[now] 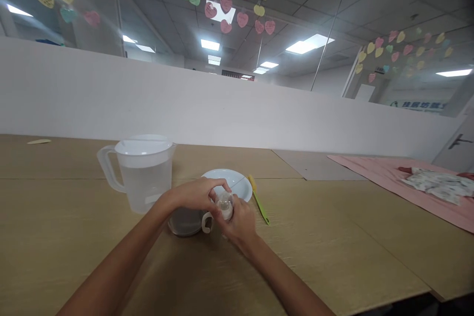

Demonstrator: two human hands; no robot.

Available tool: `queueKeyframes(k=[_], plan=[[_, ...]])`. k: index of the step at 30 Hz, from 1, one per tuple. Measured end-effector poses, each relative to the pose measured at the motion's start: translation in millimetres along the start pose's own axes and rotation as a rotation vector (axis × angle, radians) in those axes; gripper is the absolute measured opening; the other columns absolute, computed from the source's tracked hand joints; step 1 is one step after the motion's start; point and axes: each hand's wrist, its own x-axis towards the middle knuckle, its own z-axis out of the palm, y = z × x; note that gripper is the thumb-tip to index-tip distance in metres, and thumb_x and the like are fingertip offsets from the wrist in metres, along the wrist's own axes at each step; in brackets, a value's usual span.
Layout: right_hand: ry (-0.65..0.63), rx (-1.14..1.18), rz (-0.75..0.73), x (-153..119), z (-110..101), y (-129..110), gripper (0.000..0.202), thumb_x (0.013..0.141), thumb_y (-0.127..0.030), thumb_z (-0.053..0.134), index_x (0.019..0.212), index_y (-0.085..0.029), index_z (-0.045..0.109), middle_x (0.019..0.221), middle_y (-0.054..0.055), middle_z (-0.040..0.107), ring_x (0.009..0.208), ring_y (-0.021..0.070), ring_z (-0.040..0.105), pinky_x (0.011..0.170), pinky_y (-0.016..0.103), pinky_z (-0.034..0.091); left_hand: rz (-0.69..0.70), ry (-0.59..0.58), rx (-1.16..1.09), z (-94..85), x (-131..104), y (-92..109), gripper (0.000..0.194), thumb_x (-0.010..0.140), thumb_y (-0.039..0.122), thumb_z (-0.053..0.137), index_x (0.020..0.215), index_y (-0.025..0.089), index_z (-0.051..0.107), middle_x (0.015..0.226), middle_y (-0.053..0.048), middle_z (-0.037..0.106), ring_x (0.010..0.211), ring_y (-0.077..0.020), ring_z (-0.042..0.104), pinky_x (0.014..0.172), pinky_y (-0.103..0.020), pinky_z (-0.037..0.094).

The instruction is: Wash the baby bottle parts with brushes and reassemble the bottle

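In the head view my left hand (pixel 198 193) bends over the top of a baby bottle (pixel 224 202), its fingers closed around the clear, dome-like top. My right hand (pixel 242 219) wraps the same bottle from the right side. A pale curved handle (pixel 206 223) sticks out at the bottle's left. Under my left wrist stands a round see-through container (pixel 185 223), partly covered by the hand. Just behind both hands lies a white plate (pixel 240 185). A brush (pixel 262 206) with a yellow head and green handle rests against the plate's right side.
A large translucent pitcher (pixel 148 180) holding clear liquid stands left of my hands. Far right, a pink cloth (pixel 377 173) carries a patterned garment (pixel 440 185). A white wall (pixel 222 113) closes off the table's (pixel 314 247) back. A small pale flat piece (pixel 39 141) lies back left.
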Motion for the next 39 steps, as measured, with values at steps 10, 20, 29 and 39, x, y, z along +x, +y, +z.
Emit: queueKeyframes(k=[10, 20, 29, 39], plan=[[0.042, -0.049, -0.033, -0.2, -1.6, 1.1, 0.047, 0.079, -0.058, 0.036, 0.071, -0.016, 0.055, 0.061, 0.006, 0.055, 0.058, 0.0188, 0.048, 0.052, 0.028, 0.029, -0.009, 0.055, 0.133, 5.5, -3.9, 3.4, 0.05, 0.065, 0.034, 0.058, 0.113, 0.028, 0.046, 0.081, 0.002, 0.061, 0.072, -0.0159, 0.056, 0.057, -0.021, 0.038], [0.003, 0.243, 0.028, 3.1, -11.1, 5.2, 0.078, 0.066, -0.06, 0.058, 0.125, -0.013, 0.038, 0.107, 0.012, 0.056, 0.098, 0.0263, 0.05, 0.083, 0.04, 0.039, 0.012, 0.176, 0.239, -2.9, -23.9, 4.5, 0.085, 0.068, 0.049, 0.057, 0.139, 0.028, 0.016, 0.129, -0.007, 0.047, 0.109, -0.0239, 0.049, 0.081, -0.026, 0.041], [-0.043, 0.327, 0.099, 0.6, -6.9, 5.9, 0.084, 0.06, -0.05, 0.068, 0.129, -0.015, 0.036, 0.105, 0.012, 0.058, 0.095, 0.0268, 0.053, 0.084, 0.043, 0.041, -0.005, 0.219, 0.278, 3.4, -23.2, 10.3, 0.075, 0.075, 0.049, 0.049, 0.139, 0.027, 0.017, 0.129, -0.004, 0.049, 0.111, -0.0223, 0.048, 0.086, -0.029, 0.039], [-0.155, 0.621, 0.237, -0.7, 4.1, 10.3, 0.077, 0.056, -0.031, 0.068, 0.125, -0.016, 0.036, 0.089, 0.003, 0.063, 0.072, 0.0171, 0.059, 0.061, 0.026, 0.048, 0.087, 0.303, 0.473, 26.9, -2.1, 15.5, 0.058, 0.075, 0.031, 0.05, 0.131, 0.028, 0.034, 0.09, -0.004, 0.058, 0.087, -0.0216, 0.055, 0.071, -0.028, 0.041]])
